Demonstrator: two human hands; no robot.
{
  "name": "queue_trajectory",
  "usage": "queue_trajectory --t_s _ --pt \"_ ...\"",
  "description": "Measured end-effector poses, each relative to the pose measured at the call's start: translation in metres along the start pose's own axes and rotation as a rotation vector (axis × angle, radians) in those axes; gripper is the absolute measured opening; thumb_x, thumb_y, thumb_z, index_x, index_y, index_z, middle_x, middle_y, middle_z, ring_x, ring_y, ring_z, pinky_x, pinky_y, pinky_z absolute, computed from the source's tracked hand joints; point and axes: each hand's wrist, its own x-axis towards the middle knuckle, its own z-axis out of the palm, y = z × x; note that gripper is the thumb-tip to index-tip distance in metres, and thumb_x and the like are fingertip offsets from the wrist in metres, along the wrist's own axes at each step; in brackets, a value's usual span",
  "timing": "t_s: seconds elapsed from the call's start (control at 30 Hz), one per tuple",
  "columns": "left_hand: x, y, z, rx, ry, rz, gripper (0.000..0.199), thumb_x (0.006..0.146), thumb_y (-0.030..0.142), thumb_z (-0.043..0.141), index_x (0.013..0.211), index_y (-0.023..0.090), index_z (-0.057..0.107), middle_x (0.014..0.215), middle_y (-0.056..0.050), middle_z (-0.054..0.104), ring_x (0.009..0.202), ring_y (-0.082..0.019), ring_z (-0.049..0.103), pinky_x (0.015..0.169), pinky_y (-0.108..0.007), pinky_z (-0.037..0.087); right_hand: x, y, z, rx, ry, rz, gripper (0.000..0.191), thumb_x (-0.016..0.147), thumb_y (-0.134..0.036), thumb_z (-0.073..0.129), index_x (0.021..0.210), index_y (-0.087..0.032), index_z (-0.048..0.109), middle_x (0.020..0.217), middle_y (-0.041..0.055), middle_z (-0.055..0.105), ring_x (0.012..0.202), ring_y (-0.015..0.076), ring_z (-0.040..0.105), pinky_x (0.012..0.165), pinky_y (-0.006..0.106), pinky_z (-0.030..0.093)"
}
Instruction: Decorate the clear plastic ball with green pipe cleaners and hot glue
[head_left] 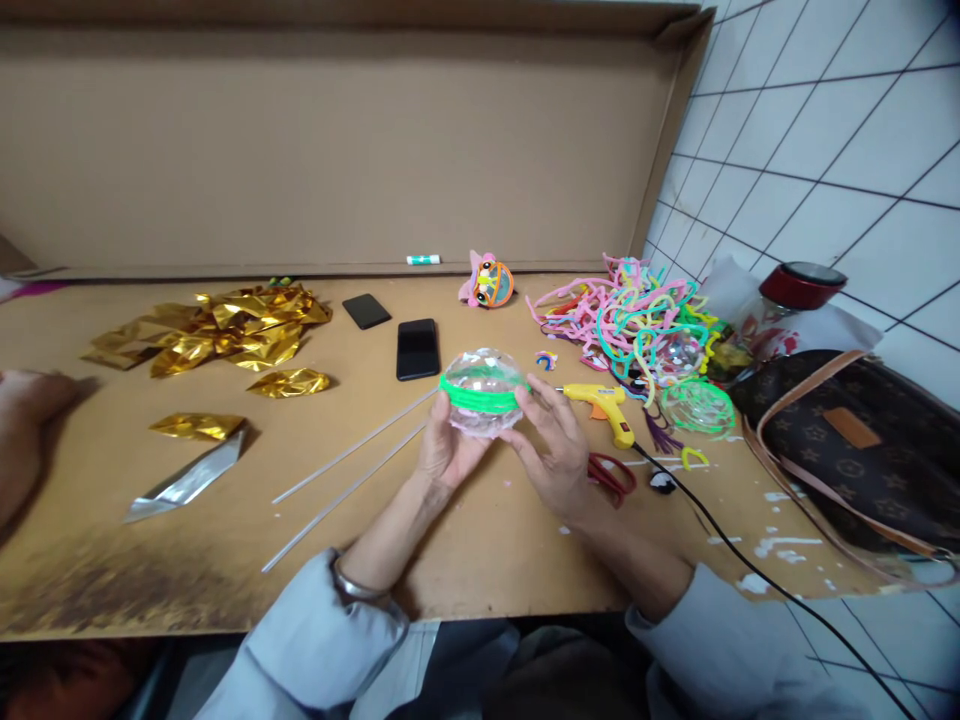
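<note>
A clear faceted plastic ball [484,370] with a bright green band [480,398] around its middle is held above the table between both hands. My left hand [450,440] cups it from the lower left, thumb against the band. On the right side, the fingers of my right hand [553,440] grip the ball near the band's edge. Two thin pale sticks [341,500] lie on the table to the left of my left hand. A yellow glue gun [604,400] rests beyond my right hand, and red-handled scissors [613,478] lie beside it, partly covered by that hand.
Gold foil pieces [240,325] spread at the left, near another person's arm [22,430]. Two black phones [417,350] lie behind the ball. Fuzzy pipe cleaners [622,310] pile up at the back right. A brown handbag [847,460] and the glue gun's black cord [720,525] occupy the right.
</note>
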Motion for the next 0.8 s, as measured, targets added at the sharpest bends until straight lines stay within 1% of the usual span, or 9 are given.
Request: queue_trajectory --t_s 0.17,0.27,0.4,0.47,0.53,0.6,0.67,0.73,0.8 --pt "-0.001 0.0 0.004 -0.014 0.024 -0.002 0.066 0.07 0.059 0.081 0.119 0.018 0.066 0.125 -0.01 0.07 0.128 -0.031 0.059 0.114 -0.047 0.044 0.0 0.002 0.002 0.005 0.05 -0.047 0.055 0.093 -0.026 0.063 0.145 -0.037 0.049 0.144 0.0072 0.056 0.13 0.0225 0.057 0.107 0.041 0.053" --pt "0.0 0.0 0.003 0.038 0.033 0.082 0.067 0.069 0.058 0.082 0.122 0.022 0.063 0.125 -0.008 0.069 0.124 -0.029 0.062 0.108 -0.044 0.05 0.001 0.001 -0.001 0.072 0.017 0.007 0.051 0.095 -0.027 0.06 0.145 -0.035 0.051 0.147 0.0073 0.055 0.135 0.0221 0.054 0.112 0.043 0.048" --pt "0.004 -0.002 -0.004 0.239 0.055 0.308 0.07 0.067 0.053 0.085 0.126 0.028 0.057 0.13 -0.007 0.062 0.121 -0.026 0.062 0.099 -0.039 0.054 0.003 0.001 -0.004 0.335 -0.077 0.233 0.047 0.096 -0.042 0.055 0.141 -0.028 0.056 0.147 0.0067 0.055 0.139 0.0232 0.049 0.118 0.046 0.04" --pt "0.004 -0.004 -0.009 0.415 0.056 0.504 0.074 0.064 0.049 0.089 0.126 0.031 0.054 0.13 -0.005 0.059 0.119 -0.024 0.061 0.099 -0.037 0.053 0.006 0.005 -0.003 0.55 -0.072 0.415 0.052 0.096 -0.056 0.049 0.136 -0.025 0.061 0.143 0.0077 0.06 0.137 0.0242 0.052 0.118 0.046 0.039" --pt "0.003 -0.006 -0.012 0.681 0.017 0.712 0.081 0.06 0.046 0.092 0.129 0.032 0.052 0.133 -0.005 0.055 0.122 -0.026 0.059 0.103 -0.041 0.051 0.01 0.012 -0.001 0.775 -0.047 0.599 0.065 0.092 -0.07 0.043 0.13 -0.022 0.065 0.136 0.0097 0.065 0.131 0.026 0.058 0.115 0.046 0.042" --pt "0.001 -0.006 -0.013 0.992 -0.068 0.89 0.084 0.061 0.045 0.091 0.133 0.031 0.049 0.139 -0.008 0.049 0.131 -0.031 0.051 0.108 -0.049 0.046 0.015 0.021 -0.001 0.95 -0.059 0.745 0.073 0.087 -0.078 0.041 0.123 -0.021 0.068 0.127 0.0107 0.071 0.125 0.0273 0.062 0.11 0.046 0.046" --pt "-0.002 -0.006 -0.013 1.254 -0.236 1.015 0.078 0.068 0.039 0.088 0.134 0.031 0.048 0.144 -0.01 0.044 0.134 -0.033 0.048 0.108 -0.055 0.045 0.02 0.028 -0.005 1.05 -0.108 0.854 0.071 0.084 -0.08 0.043 0.115 -0.022 0.07 0.12 0.01 0.074 0.122 0.0276 0.064 0.106 0.045 0.05" --pt "-0.004 -0.005 -0.013 1.401 -0.45 1.09 0.069 0.075 0.033 0.084 0.134 0.03 0.048 0.147 -0.012 0.04 0.136 -0.034 0.046 0.108 -0.057 0.046 0.024 0.031 -0.01 1.096 -0.172 0.932 0.067 0.085 -0.079 0.043 0.108 -0.022 0.071 0.114 0.0092 0.075 0.118 0.0273 0.066 0.101 0.045 0.053" --pt "-0.006 -0.004 -0.014 1.482 -0.603 1.119 0.062 0.079 0.03 0.08 0.133 0.028 0.049 0.149 -0.014 0.037 0.139 -0.035 0.042 0.109 -0.059 0.045 0.027 0.03 -0.016 1.106 -0.223 0.971 0.066 0.086 -0.078 0.042 0.103 -0.022 0.072 0.11 0.0094 0.076 0.115 0.0273 0.067 0.097 0.044 0.055"
